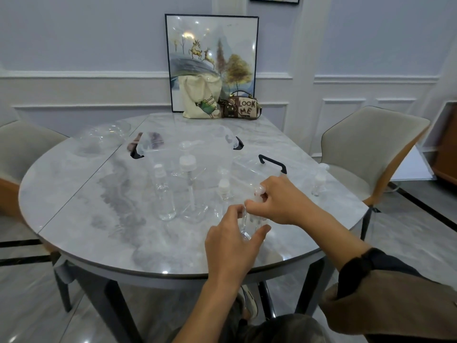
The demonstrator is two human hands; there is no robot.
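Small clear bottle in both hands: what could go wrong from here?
The left hand pinches the small clear bottle between fingers and thumb while the right hand works its top; the smooth bottle could slip. The short pump bottle stands close behind the hands, so a sudden jerk might topple it.

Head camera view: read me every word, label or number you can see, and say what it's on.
"LOOK ME": on the front of the small brown handbag.
Tote bag: a small red mark near the bottom corner, too small to read.
Clear bottle being held: no label visible.
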